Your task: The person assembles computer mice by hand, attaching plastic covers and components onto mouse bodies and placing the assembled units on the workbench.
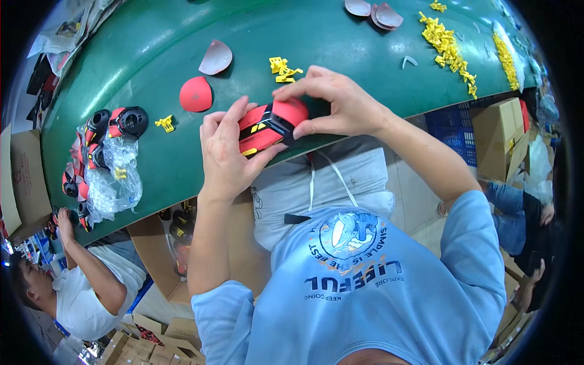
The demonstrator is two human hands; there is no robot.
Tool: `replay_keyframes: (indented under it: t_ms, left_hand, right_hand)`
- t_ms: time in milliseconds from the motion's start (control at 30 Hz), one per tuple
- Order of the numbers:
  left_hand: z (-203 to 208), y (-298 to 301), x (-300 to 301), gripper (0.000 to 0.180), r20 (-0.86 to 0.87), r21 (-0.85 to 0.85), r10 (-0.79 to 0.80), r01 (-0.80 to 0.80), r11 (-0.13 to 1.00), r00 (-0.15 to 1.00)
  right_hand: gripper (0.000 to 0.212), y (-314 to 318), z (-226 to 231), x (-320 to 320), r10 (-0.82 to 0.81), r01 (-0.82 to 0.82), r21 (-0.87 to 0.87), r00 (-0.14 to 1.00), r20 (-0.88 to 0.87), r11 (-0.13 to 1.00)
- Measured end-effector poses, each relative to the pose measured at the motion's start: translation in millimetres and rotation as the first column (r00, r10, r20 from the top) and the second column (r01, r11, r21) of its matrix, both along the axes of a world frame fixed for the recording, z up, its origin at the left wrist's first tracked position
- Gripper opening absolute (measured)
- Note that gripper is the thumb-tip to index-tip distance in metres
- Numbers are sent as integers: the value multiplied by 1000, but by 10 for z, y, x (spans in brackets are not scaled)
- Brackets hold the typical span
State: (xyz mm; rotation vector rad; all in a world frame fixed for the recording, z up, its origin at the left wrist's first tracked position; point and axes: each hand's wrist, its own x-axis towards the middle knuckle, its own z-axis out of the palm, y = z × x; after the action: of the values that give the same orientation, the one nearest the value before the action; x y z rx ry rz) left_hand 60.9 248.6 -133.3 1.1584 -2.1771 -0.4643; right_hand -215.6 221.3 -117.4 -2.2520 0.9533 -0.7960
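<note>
Near the front edge of the green table (340, 52), both my hands hold a red and black plastic shell (263, 131) with yellow marks, shaped like a toy car body. My left hand (226, 149) wraps round its left end, thumb along the near side. At the other end, my right hand (340, 102) grips a smooth red curved part (293, 111) between thumb and fingers. A loose red curved panel (196, 95) lies beyond my left hand, beside a panel showing its pale underside (216, 58). Small yellow plastic clips (283, 70) sit just past the shell.
Red and black shells (128, 122) and clear plastic bags (115, 176) are piled at left. More yellow clips (447, 45) and pale panels (383, 15) lie at the far right. An open cardboard box (155, 243) stands below the table edge. One co-worker (91, 286) sits at left.
</note>
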Motion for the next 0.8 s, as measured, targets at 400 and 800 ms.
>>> replay_keyframes:
  t_ms: [400, 800]
  left_hand:
    - [100, -39, -14, 96, 30, -10, -36, 36, 999, 999]
    - [20, -103, -268, 65, 9, -113, -54, 55, 992, 998]
  right_hand:
    - [53, 75, -103, -26, 29, -46, -145, 993, -118, 988]
    - [41, 174, 257, -151, -3, -178, 165, 673, 740, 970]
